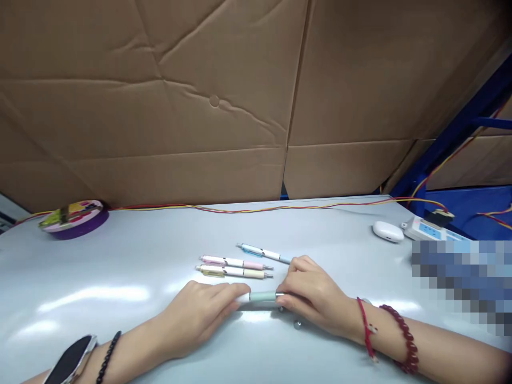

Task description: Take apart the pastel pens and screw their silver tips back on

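Note:
Between my two hands a pen with a pale green grip lies level, just above or on the table. My left hand is closed on its white barrel end, which it mostly hides. At the other end, the fingertips of my right hand pinch the pen's metal tip part. Beyond my hands a yellow pen and a pink pen lie side by side. Farther back, a blue pen lies at a slant, its right end close to my right hand. A small shiny metal piece sits below my right hand.
A round purple tin or box stands at the back left. A white earbud case and a power strip are at the back right. Red and yellow wires run along the rear edge, before a cardboard wall.

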### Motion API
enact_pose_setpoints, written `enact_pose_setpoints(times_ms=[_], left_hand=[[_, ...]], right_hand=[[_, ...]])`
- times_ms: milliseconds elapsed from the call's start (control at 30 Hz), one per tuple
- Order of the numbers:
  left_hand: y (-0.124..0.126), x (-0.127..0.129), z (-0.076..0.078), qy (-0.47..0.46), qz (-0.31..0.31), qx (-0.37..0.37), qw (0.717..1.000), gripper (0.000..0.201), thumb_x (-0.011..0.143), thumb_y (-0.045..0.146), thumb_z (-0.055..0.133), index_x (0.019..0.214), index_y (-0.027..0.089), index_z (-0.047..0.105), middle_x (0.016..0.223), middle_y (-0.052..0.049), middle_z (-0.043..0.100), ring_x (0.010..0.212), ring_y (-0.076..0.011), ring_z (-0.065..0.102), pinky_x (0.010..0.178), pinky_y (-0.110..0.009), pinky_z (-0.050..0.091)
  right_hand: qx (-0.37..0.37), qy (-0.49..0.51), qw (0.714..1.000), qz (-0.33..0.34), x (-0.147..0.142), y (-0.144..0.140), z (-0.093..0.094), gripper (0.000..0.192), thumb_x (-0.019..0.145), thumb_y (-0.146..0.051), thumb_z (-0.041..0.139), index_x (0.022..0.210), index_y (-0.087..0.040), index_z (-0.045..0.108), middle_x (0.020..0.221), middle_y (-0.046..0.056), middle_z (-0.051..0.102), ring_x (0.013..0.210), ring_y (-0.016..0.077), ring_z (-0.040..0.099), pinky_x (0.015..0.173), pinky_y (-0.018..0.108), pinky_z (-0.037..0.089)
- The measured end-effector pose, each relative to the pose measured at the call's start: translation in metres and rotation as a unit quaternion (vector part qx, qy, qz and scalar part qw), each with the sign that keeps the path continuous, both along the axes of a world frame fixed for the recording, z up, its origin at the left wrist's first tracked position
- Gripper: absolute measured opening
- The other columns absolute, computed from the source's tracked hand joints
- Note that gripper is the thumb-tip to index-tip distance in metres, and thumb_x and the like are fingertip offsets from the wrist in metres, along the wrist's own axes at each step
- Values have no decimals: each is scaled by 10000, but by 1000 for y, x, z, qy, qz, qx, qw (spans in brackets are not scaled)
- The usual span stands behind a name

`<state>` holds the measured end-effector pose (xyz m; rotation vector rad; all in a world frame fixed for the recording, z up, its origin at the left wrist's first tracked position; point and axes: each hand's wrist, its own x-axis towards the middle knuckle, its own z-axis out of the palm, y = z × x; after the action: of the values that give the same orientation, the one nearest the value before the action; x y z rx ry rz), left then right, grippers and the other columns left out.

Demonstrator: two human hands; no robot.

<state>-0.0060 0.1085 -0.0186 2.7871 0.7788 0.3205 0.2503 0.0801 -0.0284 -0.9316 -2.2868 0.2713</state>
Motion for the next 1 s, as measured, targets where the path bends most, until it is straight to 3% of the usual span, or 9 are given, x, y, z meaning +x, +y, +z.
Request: enact_pose_setpoints(times_ms=[167, 300, 533, 733, 867, 1000], left_hand=[[1, -1, -2, 3, 0, 2, 1000, 247, 958, 214, 267, 1140, 246, 430, 888, 29, 684, 677, -155, 646, 551, -223, 417], [0, -2, -2, 10, -8, -8, 1000, 241, 960, 231, 273, 1144, 251, 428, 888, 31, 682, 673, -157, 641, 546, -228, 411], [1, -2, -3, -3, -2, -10, 1000, 253, 955, 211, 271, 1138, 232, 445, 875, 11, 681, 662, -149, 632, 553, -212, 404], [1, -3, -2, 6, -6, -17, 1000, 272, 945, 205, 291, 1175, 251, 430, 868, 6, 647, 665, -154, 601, 550, -228, 381], [0, -6, 3, -6, -77, 35, 996, 323, 910, 234, 342, 1209, 303, 441, 1018, -49, 560, 651, -147, 554, 579, -243, 394], [0, -6, 5, -30, -137, 38, 989, 349, 934, 374, 269, 930, 239, 591, 882, -60, 523, 579, -137, 488, 527, -247, 374]], right_hand=[[-7, -2, 1000, -6, 1, 1, 0, 318, 934, -432, 405, 935, -174, 591, 692, 32, 582, 677, 165, 433, 631, 293, 333], [13, -9, 1000, 12, 1, 0, 1, 323, 956, -355, 378, 770, -185, 581, 682, 22, 558, 671, 159, 401, 623, 289, 312], [21, -19, 1000, -11, -1, -1, 4, 174, 905, -299, 479, 878, -183, 605, 819, 51, 576, 750, 175, 425, 683, 305, 355], [-5, -30, 1000, -5, -1, 1, 1, 351, 951, -352, 375, 718, -178, 572, 790, 53, 557, 747, 178, 413, 677, 313, 364], [-71, 30, 997, -29, 1, 4, 5, 388, 969, -373, 312, 732, -184, 554, 732, 43, 543, 732, 178, 418, 665, 306, 389], [-114, 76, 990, -14, 3, 5, 6, 291, 948, -373, 400, 821, -191, 588, 809, 41, 582, 786, 175, 441, 699, 302, 409]])
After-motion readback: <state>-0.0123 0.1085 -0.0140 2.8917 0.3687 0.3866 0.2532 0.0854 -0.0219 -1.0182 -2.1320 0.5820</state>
